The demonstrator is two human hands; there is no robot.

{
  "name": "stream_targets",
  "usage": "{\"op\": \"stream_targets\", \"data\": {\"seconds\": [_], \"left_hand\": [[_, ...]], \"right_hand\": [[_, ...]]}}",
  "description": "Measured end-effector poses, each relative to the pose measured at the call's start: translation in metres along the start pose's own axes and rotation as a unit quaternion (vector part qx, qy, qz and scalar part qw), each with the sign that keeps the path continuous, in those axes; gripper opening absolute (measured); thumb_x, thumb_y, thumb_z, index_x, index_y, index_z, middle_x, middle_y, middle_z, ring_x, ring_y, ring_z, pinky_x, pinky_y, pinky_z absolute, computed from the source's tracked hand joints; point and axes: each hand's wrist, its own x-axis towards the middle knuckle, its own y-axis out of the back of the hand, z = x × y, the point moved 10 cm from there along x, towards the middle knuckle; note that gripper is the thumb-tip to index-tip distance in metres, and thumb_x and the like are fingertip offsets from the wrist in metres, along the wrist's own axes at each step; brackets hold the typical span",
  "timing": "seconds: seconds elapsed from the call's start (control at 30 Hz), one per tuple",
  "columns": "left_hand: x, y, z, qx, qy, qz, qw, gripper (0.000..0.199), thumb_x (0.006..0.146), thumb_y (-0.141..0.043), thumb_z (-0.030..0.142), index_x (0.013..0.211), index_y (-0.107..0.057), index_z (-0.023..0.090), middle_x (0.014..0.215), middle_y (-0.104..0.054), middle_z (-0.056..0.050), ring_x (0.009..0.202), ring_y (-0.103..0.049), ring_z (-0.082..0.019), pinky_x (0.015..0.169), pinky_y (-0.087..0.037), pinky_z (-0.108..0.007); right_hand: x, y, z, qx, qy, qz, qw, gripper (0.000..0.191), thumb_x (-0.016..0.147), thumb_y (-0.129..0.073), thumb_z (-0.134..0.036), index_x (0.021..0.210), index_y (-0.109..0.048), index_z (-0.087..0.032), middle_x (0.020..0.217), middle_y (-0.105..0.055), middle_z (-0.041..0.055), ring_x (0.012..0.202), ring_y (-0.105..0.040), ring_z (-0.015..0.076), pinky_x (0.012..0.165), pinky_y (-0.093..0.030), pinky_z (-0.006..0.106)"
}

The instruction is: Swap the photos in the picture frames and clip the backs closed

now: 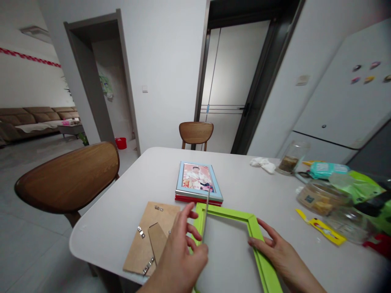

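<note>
A bright green picture frame [235, 213] lies in front of me, its opening showing the white table. My right hand [273, 246] grips its right side, thumb on top and fingers at the outer edge. Over the frame's left side, my left hand [186, 248] pinches a thin pane [207, 215], seen almost edge-on and standing upright. Partly hidden behind my left hand is a wooden backing board [137, 248] with metal clips and a stand leg. Beyond the frame, a light-blue framed photo [198, 179] rests on a red frame [186, 198].
On the right of the table [241, 175] stand a glass jar [290, 158], a round clear container [320, 197], a yellow cutter-like tool [326, 231] and green bags [360, 185]. A crumpled tissue [262, 165] lies farther back. Wooden chairs [70, 179] stand left and behind.
</note>
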Motion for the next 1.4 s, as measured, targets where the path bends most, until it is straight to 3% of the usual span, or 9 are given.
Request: {"op": "stream_targets", "data": {"seconds": [0.07, 0.17, 0.3, 0.4, 0.57, 0.73, 0.9, 1.13, 1.4], "left_hand": [[-0.001, 0.024, -0.016, -0.041, 0.020, 0.042, 0.998, 0.059, 0.065, -0.042, 0.014, 0.122, -0.028, 0.020, 0.108, -0.040, -0.006, 0.072, -0.047, -0.011, 0.061, -0.042, -0.022], [-0.005, 0.043, -0.049, -0.073, 0.055, 0.067, 0.994, 0.062, 0.063, -0.045, 0.017, 0.121, -0.026, 0.019, 0.106, -0.038, -0.006, 0.066, -0.045, -0.009, 0.060, -0.041, -0.022], [-0.010, 0.053, -0.087, -0.047, 0.085, 0.085, 0.992, 0.065, 0.060, -0.046, 0.017, 0.122, -0.025, 0.016, 0.104, -0.038, -0.007, 0.062, -0.045, -0.009, 0.055, -0.041, -0.022], [-0.013, 0.053, -0.100, 0.014, 0.097, 0.078, 0.992, 0.062, 0.061, -0.043, 0.015, 0.121, -0.026, 0.014, 0.103, -0.041, -0.008, 0.062, -0.047, -0.010, 0.054, -0.042, -0.022], [-0.014, 0.050, -0.080, 0.204, 0.023, 0.047, 0.978, 0.056, 0.065, -0.041, 0.011, 0.121, -0.032, 0.016, 0.099, -0.050, -0.007, 0.067, -0.052, -0.014, 0.065, -0.044, -0.028], [-0.017, 0.042, -0.064, 0.344, -0.026, 0.014, 0.938, 0.051, 0.070, -0.042, 0.014, 0.120, -0.035, 0.016, 0.106, -0.053, -0.010, 0.095, -0.050, -0.023, 0.081, -0.042, -0.038], [-0.025, 0.022, -0.058, 0.389, -0.102, -0.022, 0.915, 0.053, 0.066, -0.046, 0.014, 0.118, -0.038, 0.015, 0.117, -0.048, -0.012, 0.108, -0.042, -0.026, 0.090, -0.035, -0.044], [-0.041, -0.021, -0.073, 0.424, -0.143, -0.166, 0.879, 0.072, 0.050, -0.046, 0.010, 0.121, -0.036, 0.016, 0.131, -0.034, -0.014, 0.120, -0.027, -0.030, 0.095, -0.026, -0.050], [-0.037, -0.035, -0.074, 0.467, -0.184, -0.153, 0.851, 0.070, 0.049, -0.044, 0.002, 0.119, -0.040, 0.013, 0.129, -0.036, -0.017, 0.120, -0.027, -0.031, 0.094, -0.028, -0.051]], "right_hand": [[0.008, 0.012, 0.006, -0.043, 0.006, 0.028, 0.999, 0.076, 0.061, -0.057, -0.039, 0.126, -0.027, -0.016, 0.059, -0.060, -0.0020, 0.049, -0.054, 0.0148, 0.047, -0.040, 0.024], [0.020, 0.028, 0.005, -0.133, 0.044, 0.080, 0.987, 0.069, 0.062, -0.052, -0.043, 0.120, -0.038, -0.011, 0.049, -0.052, -0.0046, 0.045, -0.050, 0.0143, 0.043, -0.036, 0.024], [0.028, 0.039, -0.009, -0.272, 0.094, 0.139, 0.948, 0.062, 0.061, -0.046, -0.047, 0.109, -0.052, -0.009, 0.051, -0.055, -0.0018, 0.048, -0.052, 0.0162, 0.048, -0.037, 0.026], [0.028, 0.040, -0.019, -0.340, 0.113, 0.169, 0.918, 0.057, 0.061, -0.043, -0.046, 0.103, -0.057, -0.011, 0.064, -0.063, 0.0037, 0.057, -0.057, 0.0191, 0.055, -0.041, 0.028], [0.023, 0.037, -0.024, -0.393, 0.136, 0.189, 0.890, 0.052, 0.063, -0.043, -0.044, 0.102, -0.058, -0.013, 0.074, -0.066, 0.0055, 0.064, -0.060, 0.0205, 0.061, -0.044, 0.030], [0.021, 0.031, -0.024, -0.426, 0.142, 0.173, 0.877, 0.050, 0.066, -0.042, -0.042, 0.105, -0.055, -0.014, 0.080, -0.066, 0.0060, 0.068, -0.060, 0.0209, 0.066, -0.045, 0.031], [0.020, 0.026, -0.025, -0.454, 0.158, 0.157, 0.863, 0.047, 0.069, -0.040, -0.040, 0.104, -0.054, -0.012, 0.090, -0.064, 0.0087, 0.075, -0.059, 0.0218, 0.072, -0.045, 0.034], [0.000, 0.004, -0.040, -0.458, 0.287, 0.153, 0.827, 0.044, 0.071, -0.040, -0.040, 0.098, -0.056, -0.009, 0.102, -0.058, 0.0135, 0.096, -0.051, 0.0239, 0.088, -0.038, 0.038], [-0.003, -0.014, -0.036, -0.453, 0.302, 0.122, 0.830, 0.038, 0.071, -0.044, -0.035, 0.097, -0.059, -0.013, 0.099, -0.060, 0.0120, 0.092, -0.051, 0.0241, 0.085, -0.039, 0.041]]}}
